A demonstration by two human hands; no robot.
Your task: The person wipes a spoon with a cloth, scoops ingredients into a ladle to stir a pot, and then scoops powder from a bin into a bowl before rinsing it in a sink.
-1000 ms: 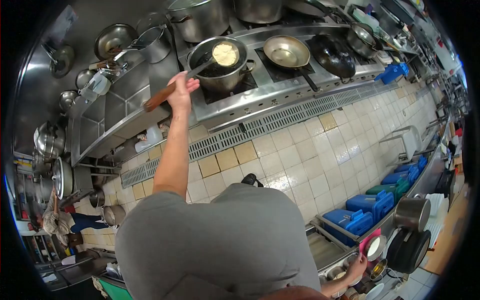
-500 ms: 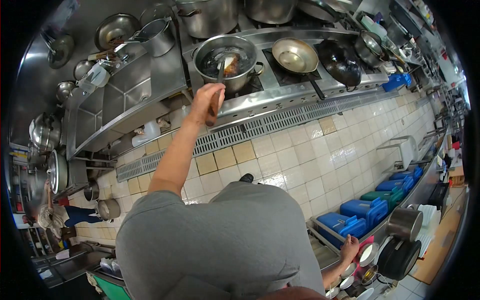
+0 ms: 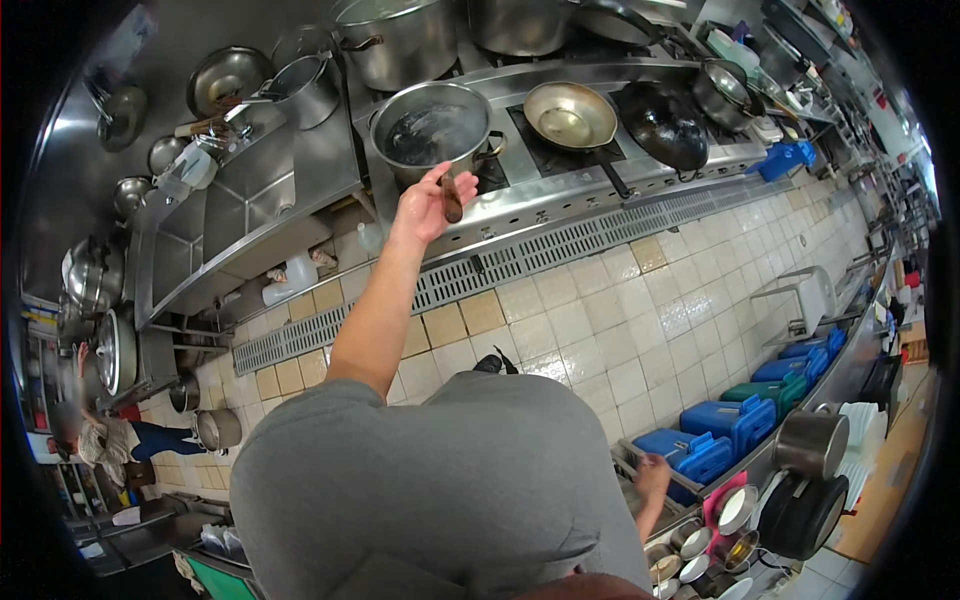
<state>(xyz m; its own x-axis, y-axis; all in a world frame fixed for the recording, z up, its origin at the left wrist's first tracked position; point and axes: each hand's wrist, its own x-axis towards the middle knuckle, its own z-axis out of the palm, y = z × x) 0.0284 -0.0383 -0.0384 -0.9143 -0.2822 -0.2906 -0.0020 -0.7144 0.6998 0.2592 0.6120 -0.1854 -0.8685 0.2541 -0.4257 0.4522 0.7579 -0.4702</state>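
Observation:
My left hand (image 3: 425, 210) is stretched out at the front rim of a large steel pot (image 3: 392, 165) on the stove. It loosely holds a utensil by its brown wooden handle (image 3: 452, 200), the palm turned up and the fingers partly straight. The utensil's head cannot be made out. Dark, shiny liquid (image 3: 440, 130) fills the lower part of the pot. Down at my right side, my right hand (image 3: 654, 478) is near several blue lidded bins (image 3: 685, 452). Its fingers are blurred, and I see nothing in it.
A frying pan (image 3: 570, 115) and a black wok (image 3: 662, 125) sit right of the pot, with large stockpots (image 3: 398, 45) behind. Steel sinks (image 3: 245, 200) lie left. Small bowls (image 3: 735, 508) stand behind my right hand. Another person (image 3: 125, 440) is at far left.
The brown and white piece at the utensil's end no longer shows in the pot. My left hand's grip has loosened and its palm turned up. My right hand has moved leftward. The view has shifted slightly.

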